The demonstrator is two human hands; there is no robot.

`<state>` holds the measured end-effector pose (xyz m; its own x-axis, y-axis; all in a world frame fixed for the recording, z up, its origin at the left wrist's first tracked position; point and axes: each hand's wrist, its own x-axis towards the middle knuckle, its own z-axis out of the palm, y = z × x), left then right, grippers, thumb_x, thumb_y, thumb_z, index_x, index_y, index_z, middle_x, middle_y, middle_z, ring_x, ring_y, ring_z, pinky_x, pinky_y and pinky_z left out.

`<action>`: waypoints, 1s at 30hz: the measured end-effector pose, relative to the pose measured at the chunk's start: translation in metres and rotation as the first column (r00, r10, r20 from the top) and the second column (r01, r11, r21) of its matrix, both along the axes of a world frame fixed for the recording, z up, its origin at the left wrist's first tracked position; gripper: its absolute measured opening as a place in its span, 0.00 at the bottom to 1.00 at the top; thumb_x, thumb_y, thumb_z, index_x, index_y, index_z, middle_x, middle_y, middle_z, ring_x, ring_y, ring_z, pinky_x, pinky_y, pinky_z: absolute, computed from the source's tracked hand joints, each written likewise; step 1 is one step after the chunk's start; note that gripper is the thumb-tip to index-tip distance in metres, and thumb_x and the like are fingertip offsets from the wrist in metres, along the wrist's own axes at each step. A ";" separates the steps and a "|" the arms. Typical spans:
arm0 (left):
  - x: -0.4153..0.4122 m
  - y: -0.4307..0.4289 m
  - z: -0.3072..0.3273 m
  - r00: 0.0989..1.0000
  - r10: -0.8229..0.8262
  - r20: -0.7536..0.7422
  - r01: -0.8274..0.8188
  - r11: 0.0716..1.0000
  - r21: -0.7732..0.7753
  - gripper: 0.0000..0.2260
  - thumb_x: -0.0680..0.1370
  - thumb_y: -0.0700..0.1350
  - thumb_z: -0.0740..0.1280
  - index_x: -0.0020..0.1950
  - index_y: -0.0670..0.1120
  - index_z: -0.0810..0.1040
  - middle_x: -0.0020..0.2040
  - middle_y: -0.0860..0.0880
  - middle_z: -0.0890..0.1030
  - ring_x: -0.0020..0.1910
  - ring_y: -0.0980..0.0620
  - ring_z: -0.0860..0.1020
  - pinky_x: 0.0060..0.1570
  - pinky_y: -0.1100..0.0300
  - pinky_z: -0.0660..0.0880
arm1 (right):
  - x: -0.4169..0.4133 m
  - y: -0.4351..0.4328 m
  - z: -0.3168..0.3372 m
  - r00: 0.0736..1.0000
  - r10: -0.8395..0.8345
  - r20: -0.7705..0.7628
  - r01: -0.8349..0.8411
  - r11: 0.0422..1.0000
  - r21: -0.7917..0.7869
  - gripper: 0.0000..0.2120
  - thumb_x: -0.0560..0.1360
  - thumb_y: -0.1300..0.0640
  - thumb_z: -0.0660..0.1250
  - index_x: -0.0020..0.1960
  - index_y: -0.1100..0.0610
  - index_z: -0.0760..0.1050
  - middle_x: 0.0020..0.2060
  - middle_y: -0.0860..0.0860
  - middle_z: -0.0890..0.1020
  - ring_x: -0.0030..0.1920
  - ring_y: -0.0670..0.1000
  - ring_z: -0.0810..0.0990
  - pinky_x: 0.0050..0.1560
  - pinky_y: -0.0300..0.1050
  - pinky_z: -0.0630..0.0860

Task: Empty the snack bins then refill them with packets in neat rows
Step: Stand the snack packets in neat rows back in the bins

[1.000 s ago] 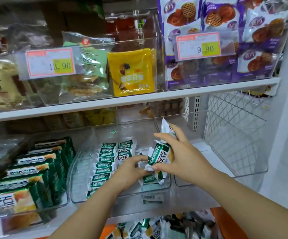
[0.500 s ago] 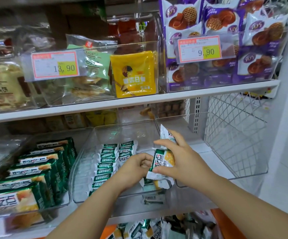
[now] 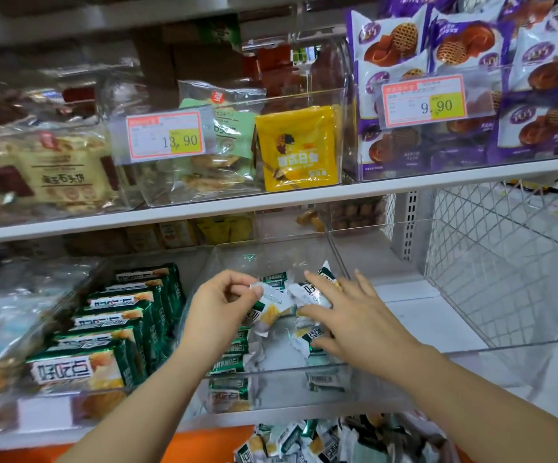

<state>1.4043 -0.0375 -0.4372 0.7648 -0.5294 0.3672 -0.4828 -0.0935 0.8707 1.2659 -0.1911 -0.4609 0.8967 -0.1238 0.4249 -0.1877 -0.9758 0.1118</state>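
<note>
A clear plastic bin (image 3: 270, 372) sits in the middle of the lower shelf, partly filled with small green-and-white snack packets (image 3: 229, 360) standing in rows on its left side. My left hand (image 3: 219, 307) pinches one packet (image 3: 270, 309) by its edge above the rows. My right hand (image 3: 347, 315) holds a bunch of the same packets (image 3: 311, 295) over the bin's right half. More loose packets (image 3: 304, 442) lie heaped below the shelf edge.
Left of it stands a bin of larger green boxes (image 3: 104, 332). To the right is a clear bin (image 3: 471, 295) with nothing in it, backed by a wire mesh panel (image 3: 491, 248). The upper shelf (image 3: 270, 202) carries bins of yellow and purple snack bags with price tags.
My left hand has drawn one packet off the bunch and moved it left. My right hand has lowered with the remaining packets toward the bin's right side. The camera moved closer.
</note>
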 end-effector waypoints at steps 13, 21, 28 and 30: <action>-0.015 0.050 -0.002 0.917 0.083 -0.390 -0.106 0.994 -0.040 0.07 0.75 0.44 0.71 0.42 0.42 0.75 0.33 0.45 0.71 0.30 0.50 0.73 0.30 0.62 0.70 | -0.010 0.043 0.012 0.902 0.310 0.302 -0.350 0.932 0.090 0.34 0.65 0.64 0.71 0.68 0.50 0.65 0.62 0.51 0.78 0.56 0.48 0.77 0.63 0.48 0.71; -0.050 0.069 0.012 0.683 -0.072 -0.727 0.041 0.997 -0.060 0.07 0.73 0.46 0.71 0.44 0.46 0.76 0.35 0.48 0.79 0.31 0.52 0.72 0.26 0.63 0.69 | -0.027 0.066 0.007 0.829 0.456 0.323 -0.490 0.871 0.030 0.27 0.67 0.68 0.71 0.61 0.48 0.70 0.68 0.50 0.70 0.60 0.51 0.74 0.63 0.46 0.69; -0.061 0.085 0.012 0.551 -0.201 -0.810 0.091 0.979 -0.181 0.20 0.66 0.45 0.72 0.56 0.39 0.77 0.40 0.43 0.83 0.44 0.46 0.78 0.56 0.49 0.74 | -0.045 0.080 0.007 0.846 0.488 0.215 -0.515 0.852 0.093 0.23 0.74 0.61 0.55 0.65 0.44 0.71 0.65 0.52 0.67 0.63 0.54 0.73 0.55 0.44 0.74; -0.064 0.087 0.013 0.548 -0.215 -0.808 0.115 0.977 -0.182 0.16 0.69 0.46 0.70 0.53 0.39 0.77 0.37 0.44 0.84 0.41 0.47 0.80 0.49 0.50 0.77 | -0.050 0.078 0.008 0.855 0.495 0.157 -0.518 0.835 0.185 0.23 0.76 0.58 0.55 0.67 0.43 0.71 0.67 0.48 0.65 0.66 0.48 0.68 0.59 0.39 0.66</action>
